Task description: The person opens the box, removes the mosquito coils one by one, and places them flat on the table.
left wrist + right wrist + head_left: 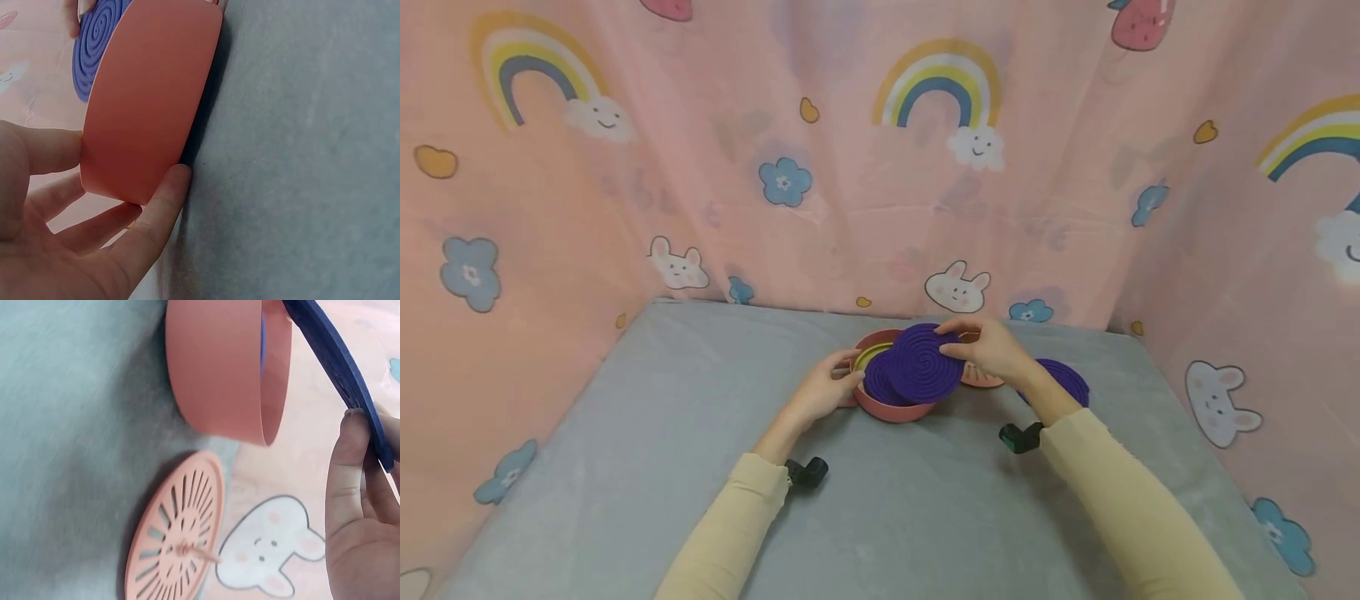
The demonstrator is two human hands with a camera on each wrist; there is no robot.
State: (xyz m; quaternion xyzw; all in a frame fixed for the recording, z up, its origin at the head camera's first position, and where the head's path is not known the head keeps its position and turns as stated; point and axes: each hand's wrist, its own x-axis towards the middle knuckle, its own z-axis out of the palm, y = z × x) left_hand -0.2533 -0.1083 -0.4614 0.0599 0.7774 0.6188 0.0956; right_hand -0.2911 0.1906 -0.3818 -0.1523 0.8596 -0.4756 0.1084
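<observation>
Near the back of the table stands a round pink box (pixel 891 413). My left hand (pixel 822 387) grips its left side; in the left wrist view the thumb is at the rim and a fingertip is low on the wall (pixel 147 106). Between thumb and fingers, my right hand (pixel 992 350) pinches the edge of a purple spiral coaster (pixel 927 367), held tilted over the box's right part. Behind it another purple coaster (pixel 880 385) shows inside the box, beside a yellow rimmed round piece (pixel 867 358). The held coaster hides part of the box's inside.
Right of the box lies a pink slotted disc (pixel 178 525) with a thin peg at its centre. Farther right, a purple spiral coaster (pixel 1066 379) lies partly behind my right wrist. A patterned pink curtain (pixel 820 250) hangs behind the grey table (pixel 910 508).
</observation>
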